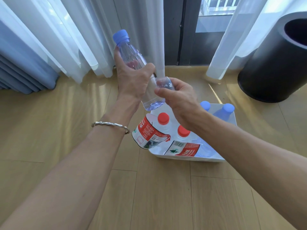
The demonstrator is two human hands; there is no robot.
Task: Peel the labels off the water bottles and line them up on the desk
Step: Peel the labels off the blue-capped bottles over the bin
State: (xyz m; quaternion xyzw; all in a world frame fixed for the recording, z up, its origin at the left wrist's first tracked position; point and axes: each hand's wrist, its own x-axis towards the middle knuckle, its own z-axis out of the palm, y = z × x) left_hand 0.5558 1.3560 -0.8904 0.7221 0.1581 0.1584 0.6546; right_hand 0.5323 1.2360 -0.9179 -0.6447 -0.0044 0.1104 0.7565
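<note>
- Head view: my left hand (132, 78) is clamped round the middle of a clear water bottle (131, 53) with a blue cap. I hold it in the air above the wooden floor (66, 130), beyond the far left corner of a white tub (182, 159).
- The bottle is tilted, its cap up and away from me and its base down toward me.
- My right hand (181, 102) pinches a curled piece of clear film label (165, 83) between thumb and fingers, right against the bottle's lower half. I cannot tell how much of it is stuck to the bottle.
- A silver bracelet (110, 124) sits on my left wrist.
- The tub stands on the floor under my right forearm. Two red-capped bottles (163, 118) stand in its left part and two blue-capped bottles (228, 108) in its far right corner.
- A loose red and white label (147, 135) curls over the tub's left edge. A second label (184, 149) lies inside, against the near wall.
- A black cylindrical bin (272, 68) stands on the floor to the far right, well apart from the tub.
- White curtains (74, 39) hang down to the floor behind everything.
</note>
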